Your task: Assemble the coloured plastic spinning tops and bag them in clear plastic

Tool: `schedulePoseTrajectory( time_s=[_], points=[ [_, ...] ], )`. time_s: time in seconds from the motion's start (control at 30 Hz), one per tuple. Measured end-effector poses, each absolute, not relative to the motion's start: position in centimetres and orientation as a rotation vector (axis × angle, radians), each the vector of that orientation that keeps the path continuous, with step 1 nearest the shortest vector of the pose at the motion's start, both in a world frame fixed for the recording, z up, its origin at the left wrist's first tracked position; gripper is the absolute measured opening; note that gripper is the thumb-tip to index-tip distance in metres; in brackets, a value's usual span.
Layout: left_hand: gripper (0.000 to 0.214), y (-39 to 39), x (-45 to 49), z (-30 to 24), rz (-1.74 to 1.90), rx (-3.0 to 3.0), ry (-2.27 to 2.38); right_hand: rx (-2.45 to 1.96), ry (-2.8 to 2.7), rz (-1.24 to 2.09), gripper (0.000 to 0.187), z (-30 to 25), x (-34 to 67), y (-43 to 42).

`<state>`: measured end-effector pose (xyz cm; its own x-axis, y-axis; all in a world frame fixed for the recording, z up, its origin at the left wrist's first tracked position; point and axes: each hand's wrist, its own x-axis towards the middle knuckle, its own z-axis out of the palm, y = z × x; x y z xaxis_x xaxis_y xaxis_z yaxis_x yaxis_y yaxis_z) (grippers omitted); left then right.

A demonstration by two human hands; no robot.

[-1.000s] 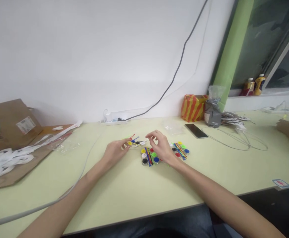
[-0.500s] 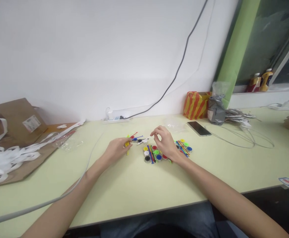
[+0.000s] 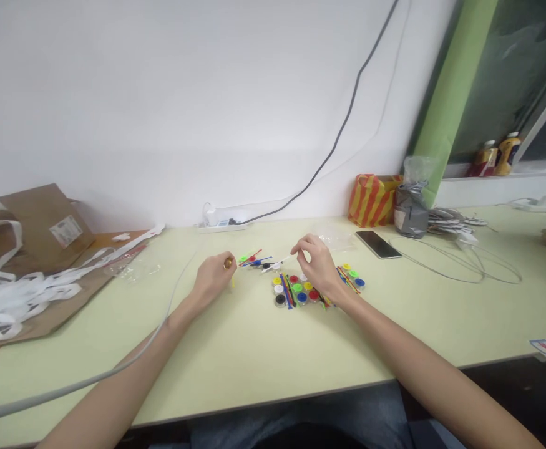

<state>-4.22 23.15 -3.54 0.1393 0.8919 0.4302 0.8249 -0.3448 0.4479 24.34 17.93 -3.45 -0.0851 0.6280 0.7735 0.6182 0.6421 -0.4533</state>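
My left hand [image 3: 214,274] is closed in a pinch on a small yellow plastic piece [image 3: 232,284], whose thin end hangs below the fingers. To its right lies a row of paired round pieces and thin sticks in green, red, blue [image 3: 257,262], black and white. My right hand [image 3: 316,262] has thumb and index finger pinched together by the tip of the white stick [image 3: 279,263]; whether it grips that is unclear. Under and beside the right wrist are coloured discs [image 3: 302,297] and bundles of coloured sticks [image 3: 288,291], partly hidden by the forearm.
Behind the right hand lies a clear plastic bag [image 3: 336,237]. A phone [image 3: 378,244], a striped bag [image 3: 373,199] and cables are at right. A power strip [image 3: 221,228] sits against the wall. Brown paper and white strips [image 3: 24,305] cover the left; a grey cable [image 3: 127,365] crosses my left forearm.
My left hand has moved left, away from the coloured row, with the yellow piece in its fingers. My right hand has shifted slightly right and up from the white stick.
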Motion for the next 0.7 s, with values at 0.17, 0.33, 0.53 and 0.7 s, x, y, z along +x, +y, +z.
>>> schedulePoseTrajectory(
  time_s=[0.17, 0.33, 0.53, 0.7],
  points=[
    [0.033, 24.3, -5.2, -4.2, 0.967, 2.265, 1.685, -1.070, -1.698, -0.102, 0.024, -3.2, 26.1, 19.0],
    [0.041, 25.4, -6.0, -5.0, 1.004, 2.202, 1.637, -1.320, -1.434, -0.237, 0.039, -3.6, 30.5, 21.4],
    [0.044, 26.5, -6.6, -5.7, 1.109, 2.165, 1.644, -1.998, -1.505, -0.081, 0.047, -5.4, 35.1, 23.1],
    [0.045, 26.6, -7.0, -5.6, 1.107, 2.125, 1.632, -2.069, -1.579, 0.008, 0.052, -7.1, 36.0, 23.7]
  ],
)
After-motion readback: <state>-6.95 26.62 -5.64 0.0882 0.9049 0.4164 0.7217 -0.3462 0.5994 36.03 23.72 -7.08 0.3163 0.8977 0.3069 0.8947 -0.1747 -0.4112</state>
